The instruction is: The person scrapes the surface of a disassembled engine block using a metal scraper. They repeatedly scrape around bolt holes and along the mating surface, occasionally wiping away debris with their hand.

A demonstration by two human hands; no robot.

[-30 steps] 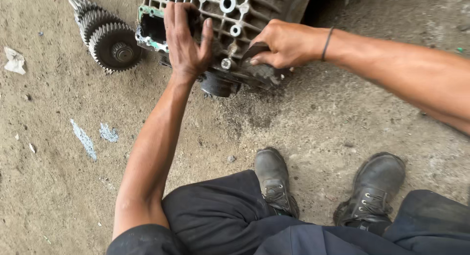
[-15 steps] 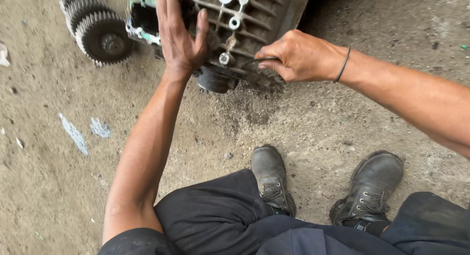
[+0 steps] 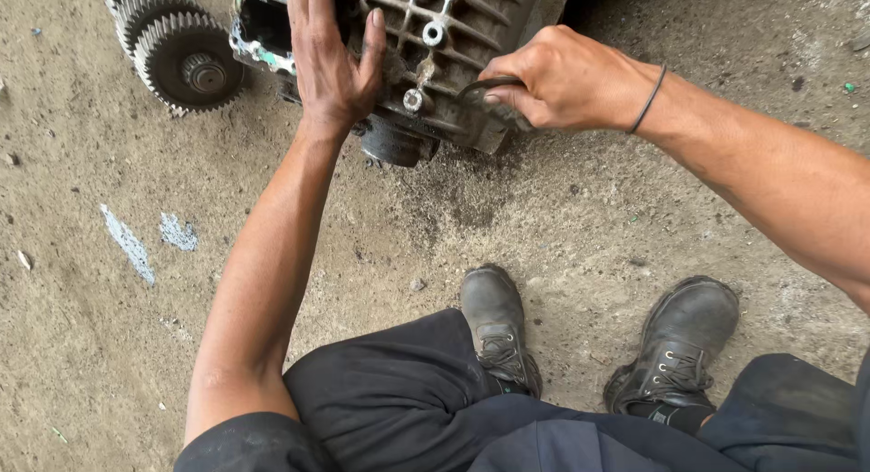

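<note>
A greasy ribbed metal gearbox housing (image 3: 453,46) lies on the concrete floor at the top of the view. My left hand (image 3: 331,60) rests flat on its top face with the fingers spread, next to a square opening with green gasket remains (image 3: 263,24). My right hand (image 3: 562,78) is closed around a thin dark curved tool (image 3: 480,87) at the housing's lower right edge, close to a bolt head (image 3: 414,99). A dark band sits on my right wrist.
A toothed gear shaft (image 3: 172,42) lies on the floor left of the housing. My two black boots (image 3: 497,322) (image 3: 680,341) and dark trousers fill the bottom. Oil stains and grit (image 3: 453,200) mark the concrete below the housing; pale paint patches (image 3: 145,241) lie at left.
The view has shifted, so the housing and gears sit higher and further left. My right hand stays shut on the tool at the housing's edge; my left hand stays flat on top.
</note>
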